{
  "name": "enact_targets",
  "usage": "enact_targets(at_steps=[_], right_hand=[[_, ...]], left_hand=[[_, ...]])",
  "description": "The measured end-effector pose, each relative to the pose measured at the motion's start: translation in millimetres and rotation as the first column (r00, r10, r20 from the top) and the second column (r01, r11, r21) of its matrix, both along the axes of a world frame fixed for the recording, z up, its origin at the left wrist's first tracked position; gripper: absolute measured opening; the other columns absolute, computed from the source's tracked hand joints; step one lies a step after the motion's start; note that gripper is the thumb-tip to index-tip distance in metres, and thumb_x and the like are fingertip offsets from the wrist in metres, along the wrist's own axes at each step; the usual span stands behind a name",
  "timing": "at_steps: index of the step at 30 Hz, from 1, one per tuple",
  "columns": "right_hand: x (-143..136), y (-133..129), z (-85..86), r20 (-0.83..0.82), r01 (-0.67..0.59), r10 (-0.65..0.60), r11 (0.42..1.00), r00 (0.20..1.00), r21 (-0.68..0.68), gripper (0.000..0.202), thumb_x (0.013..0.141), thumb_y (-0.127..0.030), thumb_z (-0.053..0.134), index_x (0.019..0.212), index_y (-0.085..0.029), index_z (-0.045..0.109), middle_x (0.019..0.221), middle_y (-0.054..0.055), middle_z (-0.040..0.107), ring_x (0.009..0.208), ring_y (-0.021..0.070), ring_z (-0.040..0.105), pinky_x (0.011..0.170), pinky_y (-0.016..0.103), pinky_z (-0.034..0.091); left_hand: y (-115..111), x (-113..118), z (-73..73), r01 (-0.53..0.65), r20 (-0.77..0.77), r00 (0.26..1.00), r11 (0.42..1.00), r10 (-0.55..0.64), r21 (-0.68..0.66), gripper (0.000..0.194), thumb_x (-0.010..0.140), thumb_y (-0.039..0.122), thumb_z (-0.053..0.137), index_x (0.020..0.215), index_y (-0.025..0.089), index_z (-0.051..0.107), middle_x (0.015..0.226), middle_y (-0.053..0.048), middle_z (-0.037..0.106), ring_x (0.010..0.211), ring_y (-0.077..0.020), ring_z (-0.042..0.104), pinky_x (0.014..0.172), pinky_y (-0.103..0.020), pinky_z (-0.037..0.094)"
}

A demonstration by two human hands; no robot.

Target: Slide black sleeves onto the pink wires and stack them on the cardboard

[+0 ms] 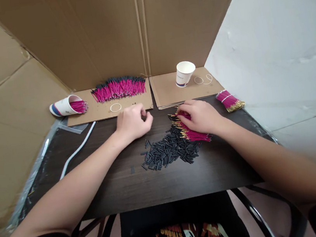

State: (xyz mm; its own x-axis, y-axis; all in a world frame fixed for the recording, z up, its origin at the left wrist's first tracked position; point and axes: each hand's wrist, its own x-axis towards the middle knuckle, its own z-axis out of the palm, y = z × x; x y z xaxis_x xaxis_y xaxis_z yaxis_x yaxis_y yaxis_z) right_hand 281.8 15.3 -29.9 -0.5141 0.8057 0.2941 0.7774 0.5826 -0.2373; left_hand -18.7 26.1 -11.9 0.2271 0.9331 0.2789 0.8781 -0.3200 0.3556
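**Right hand at the gold-tipped pins, left hand curled beside the pile**

Right hand [200, 115] rested on the loose pink pins [197, 135], fingers bent into the gold-tipped spread. Grip there: contact clear, but couldn't tell whether it had closed on a pin. Left hand [132, 124] hung above the table [156, 191], just in front of the left cardboard sheet [101, 112], thumb and fingers curled toward each other; couldn't see anything between them, closure unclear. Black tubes [168, 150] lay scattered between the forearms, the gold tips overlapping their right side.

Handling, my read: thin stock, so a light fingertip pinch on the pink shank suited it, one piece at a time, gold ends kept pointing left. Pressing down with the palm risked fanning the pins into the tubes. Loose tubes pointed every way; picking from the pile's edge looked cleaner than digging into the middle. Dark-ended pins [121, 88] sat in a row on the left sheet, so low wrists there risked brushing them.
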Motion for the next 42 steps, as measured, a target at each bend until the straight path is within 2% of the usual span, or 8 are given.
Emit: enact_targets(at_steps=[3, 5, 14, 19, 26, 31, 36, 42], right_hand=[[-1, 0, -1.5, -0.005, -0.005, 0.005, 1.0, 1.0, 0.013, 0.021, 0.109, -0.03, 0.061, 0.108, -0.017, 0.078, 0.102, 0.012, 0.073, 0.086, 0.0246, 0.064, 0.073, 0.04, 0.042], [-2, 0, -2.3, -0.005, -0.012, 0.012, 1.0, 1.0, 0.019, 0.022, 0.111, -0.029, 0.059, 0.107, -0.017, 0.077, 0.102, 0.012, 0.073, 0.086, 0.0247, 0.064, 0.072, 0.04, 0.042], [-7, -4, -0.8, -0.055, -0.019, 0.022, 0.999, 0.998, 0.048, 0.019, 0.109, -0.027, 0.058, 0.101, -0.017, 0.071, 0.102, 0.012, 0.068, 0.085, 0.0236, 0.061, 0.072, 0.04, 0.041], [-10, -6, 0.0, -0.164, -0.045, 0.057, 0.996, 0.985, 0.074, 0.015, 0.107, -0.025, 0.058, 0.099, -0.018, 0.068, 0.1, 0.011, 0.065, 0.087, 0.0239, 0.06, 0.078, 0.04, 0.045], [-15, -6, -0.2, -0.268, -0.094, 0.145, 0.976, 0.952, 0.195, 0.01, 0.103, -0.022, 0.06, 0.094, -0.02, 0.065, 0.096, 0.01, 0.067, 0.09, 0.0268, 0.061, 0.083, 0.043, 0.048], [-19, -9, 1.0, -0.314, -0.108, 0.173, 0.971, 0.933, 0.215, 0.009, 0.105, -0.02, 0.059, 0.096, -0.021, 0.063, 0.09, 0.007, 0.07, 0.084, 0.0255, 0.059, 0.083, 0.043, 0.048], [-22, -11, -1.4, -0.384, -0.096, 0.164, 0.977, 0.909, 0.191, 0.009, 0.106, -0.02, 0.06, 0.1, -0.02, 0.067, 0.088, 0.006, 0.071, 0.082, 0.0237, 0.063, 0.081, 0.041, 0.05], [-23, -11, -4.0, -0.401, -0.122, 0.19, 0.974, 0.896, 0.189, 0.009, 0.104, -0.018, 0.061, 0.097, -0.019, 0.066, 0.087, 0.006, 0.071, 0.08, 0.0226, 0.063, 0.079, 0.04, 0.05]], left_hand=[[-8, 6, -7.0, 0.366, 0.183, 0.918, 0.929, -0.351, -0.053, 0.023, 0.09, 0.04, 0.07, 0.09, 0.017, 0.072, 0.08, -0.004, 0.068, 0.071, -0.013, 0.056, 0.074, -0.032, 0.044], [-11, 8, -10.2, 0.516, 0.219, 0.844, 0.853, -0.49, -0.078, 0.025, 0.089, 0.042, 0.074, 0.094, 0.017, 0.074, 0.085, -0.003, 0.069, 0.073, -0.0116, 0.056, 0.073, -0.03, 0.044], [-10, 8, -15.2, 0.658, 0.252, 0.745, 0.744, -0.618, -0.121, 0.021, 0.091, 0.04, 0.078, 0.098, 0.02, 0.082, 0.095, -0.004, 0.076, 0.084, -0.0141, 0.066, 0.075, -0.029, 0.049], [-9, 9, -19.5, 0.654, 0.288, 0.744, 0.745, -0.603, -0.13, 0.016, 0.094, 0.035, 0.075, 0.094, 0.022, 0.086, 0.094, -0.003, 0.078, 0.082, -0.0127, 0.066, 0.072, -0.028, 0.048], [-10, 12, -16.0, 0.609, 0.351, 0.772, 0.774, -0.529, -0.172, 0.018, 0.093, 0.033, 0.075, 0.09, 0.017, 0.083, 0.089, -0.003, 0.076, 0.068, -0.0082, 0.053, 0.064, -0.025, 0.041], [-10, 15, -19.7, 0.508, 0.466, 0.807, 0.829, -0.363, -0.233, 0.024, 0.096, 0.038, 0.075, 0.096, 0.014, 0.081, 0.075, -0.002, 0.071, 0.061, -0.0072, 0.05, 0.062, -0.024, 0.04], [-4, 20, -29.2, 0.483, 0.705, 0.693, 0.823, -0.151, -0.298, 0.024, 0.096, 0.036, 0.075, 0.1, 0.012, 0.076, 0.093, -0.01, 0.081, 0.079, -0.0115, 0.07, 0.073, -0.025, 0.054], [-1, 22, -27.3, 0.448, 0.761, 0.647, 0.83, -0.046, -0.331, 0.021, 0.097, 0.033, 0.073, 0.103, 0.013, 0.072, 0.092, -0.01, 0.081, 0.066, -0.0074, 0.06, 0.063, -0.023, 0.048]])
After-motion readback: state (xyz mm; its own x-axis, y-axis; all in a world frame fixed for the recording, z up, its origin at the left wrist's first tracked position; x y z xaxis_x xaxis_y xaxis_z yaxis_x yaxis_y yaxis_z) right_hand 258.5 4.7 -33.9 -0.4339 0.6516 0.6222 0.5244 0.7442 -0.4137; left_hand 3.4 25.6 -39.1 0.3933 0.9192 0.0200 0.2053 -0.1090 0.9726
